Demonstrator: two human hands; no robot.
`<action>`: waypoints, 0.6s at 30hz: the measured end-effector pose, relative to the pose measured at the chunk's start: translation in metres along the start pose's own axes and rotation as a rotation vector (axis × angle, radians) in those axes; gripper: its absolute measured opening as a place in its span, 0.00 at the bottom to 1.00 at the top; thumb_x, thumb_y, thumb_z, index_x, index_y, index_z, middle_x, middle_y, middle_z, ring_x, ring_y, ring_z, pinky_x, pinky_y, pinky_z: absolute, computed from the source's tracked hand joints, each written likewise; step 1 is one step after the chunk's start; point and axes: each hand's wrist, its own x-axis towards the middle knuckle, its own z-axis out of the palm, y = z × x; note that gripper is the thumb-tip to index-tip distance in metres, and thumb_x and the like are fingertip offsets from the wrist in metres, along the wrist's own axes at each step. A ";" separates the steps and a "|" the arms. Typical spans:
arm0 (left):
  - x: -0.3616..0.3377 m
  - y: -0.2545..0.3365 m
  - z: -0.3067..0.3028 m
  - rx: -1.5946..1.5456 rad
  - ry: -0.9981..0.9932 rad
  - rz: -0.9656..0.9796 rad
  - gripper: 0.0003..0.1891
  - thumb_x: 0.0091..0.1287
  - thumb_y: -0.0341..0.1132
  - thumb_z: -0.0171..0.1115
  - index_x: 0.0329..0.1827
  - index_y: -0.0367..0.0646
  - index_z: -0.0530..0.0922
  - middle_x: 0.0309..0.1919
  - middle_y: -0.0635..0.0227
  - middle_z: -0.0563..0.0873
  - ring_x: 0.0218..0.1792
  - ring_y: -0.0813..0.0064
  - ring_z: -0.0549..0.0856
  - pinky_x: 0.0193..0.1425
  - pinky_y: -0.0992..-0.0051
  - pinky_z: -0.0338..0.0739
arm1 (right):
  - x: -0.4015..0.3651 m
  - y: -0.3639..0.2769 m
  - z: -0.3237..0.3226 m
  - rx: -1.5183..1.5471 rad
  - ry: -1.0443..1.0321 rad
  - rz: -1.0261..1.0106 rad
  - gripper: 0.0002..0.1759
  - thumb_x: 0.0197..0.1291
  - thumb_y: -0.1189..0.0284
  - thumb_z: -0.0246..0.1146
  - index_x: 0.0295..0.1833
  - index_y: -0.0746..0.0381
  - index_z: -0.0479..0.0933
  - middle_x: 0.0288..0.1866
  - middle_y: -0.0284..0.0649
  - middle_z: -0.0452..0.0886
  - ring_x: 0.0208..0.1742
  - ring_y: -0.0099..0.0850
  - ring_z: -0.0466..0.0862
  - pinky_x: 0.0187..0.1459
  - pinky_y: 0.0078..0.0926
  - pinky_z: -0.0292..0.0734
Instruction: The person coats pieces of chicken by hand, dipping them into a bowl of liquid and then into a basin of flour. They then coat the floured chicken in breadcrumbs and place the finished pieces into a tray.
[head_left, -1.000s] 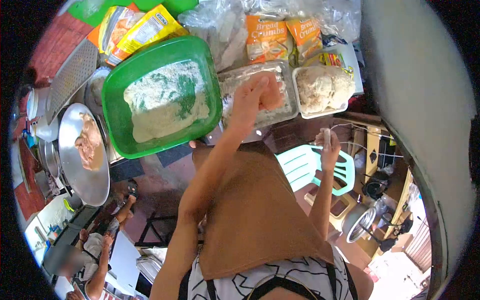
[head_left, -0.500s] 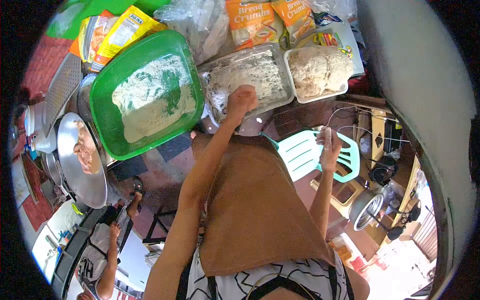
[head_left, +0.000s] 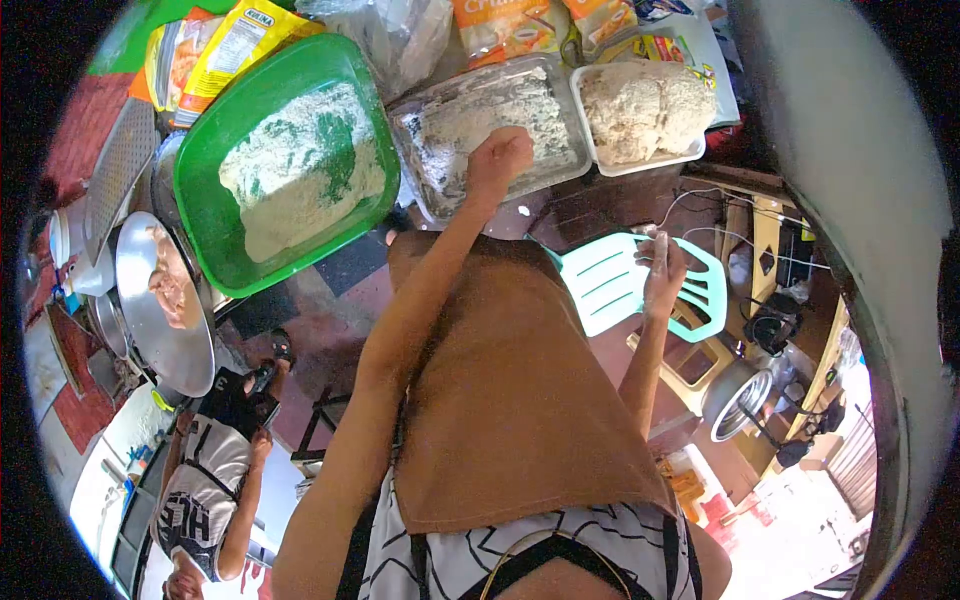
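Observation:
My left hand (head_left: 500, 160) is closed in a loose fist above the near side of a clear tray (head_left: 555, 180) dusted with white flour. Whether anything is inside that fist is hidden. My right hand (head_left: 662, 268) hangs lower, at the right, in front of a mint-green plastic chair (head_left: 605, 285). Its fingers are partly spread, whitish at the tips, with nothing visible in them. Left of the tray sits a green basin (head_left: 235, 285) with flour (head_left: 310, 215) in it. To the tray's right, a white container (head_left: 655, 164) holds a heaped, flour-coated mass (head_left: 645, 115).
Bread crumb packets (head_left: 508, 28), a yellow packet (head_left: 235, 55) and a plastic bag (head_left: 400, 40) lie along the back. At left a metal platter (head_left: 190, 365) bears raw-looking meat (head_left: 170, 285). A person (head_left: 210, 470) is at lower left; a wall (head_left: 850, 150) rises at right.
The view has shifted, so the basin and trays appear higher. My left hand has moved slightly right over the tray. My right hand's fingers look more spread. The other person appears further into view.

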 end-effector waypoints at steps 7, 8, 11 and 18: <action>0.010 0.003 0.009 0.206 0.015 0.017 0.14 0.65 0.37 0.60 0.50 0.38 0.80 0.41 0.69 0.84 0.39 0.78 0.83 0.44 0.79 0.77 | 0.004 -0.005 0.012 0.003 -0.052 -0.020 0.20 0.71 0.61 0.51 0.44 0.69 0.77 0.29 0.38 0.80 0.29 0.23 0.79 0.31 0.20 0.75; 0.015 -0.001 0.014 0.162 0.039 0.021 0.15 0.66 0.38 0.60 0.50 0.38 0.79 0.42 0.69 0.84 0.39 0.78 0.82 0.44 0.78 0.77 | 0.007 -0.005 0.013 -0.006 -0.048 -0.016 0.19 0.71 0.62 0.50 0.44 0.69 0.76 0.29 0.38 0.80 0.29 0.23 0.79 0.32 0.20 0.75; 0.019 -0.011 0.035 -0.022 0.074 -0.040 0.15 0.66 0.39 0.62 0.49 0.39 0.80 0.41 0.70 0.83 0.40 0.80 0.81 0.44 0.78 0.76 | 0.003 -0.007 0.011 -0.018 -0.051 -0.027 0.19 0.71 0.62 0.50 0.44 0.68 0.76 0.29 0.38 0.80 0.29 0.23 0.78 0.31 0.21 0.74; 0.036 -0.060 0.049 -0.119 0.112 -0.005 0.17 0.66 0.43 0.62 0.49 0.39 0.81 0.44 0.70 0.83 0.42 0.79 0.80 0.46 0.79 0.76 | -0.007 -0.002 0.007 0.030 -0.021 -0.007 0.20 0.71 0.60 0.50 0.45 0.68 0.76 0.29 0.37 0.79 0.29 0.22 0.77 0.31 0.20 0.73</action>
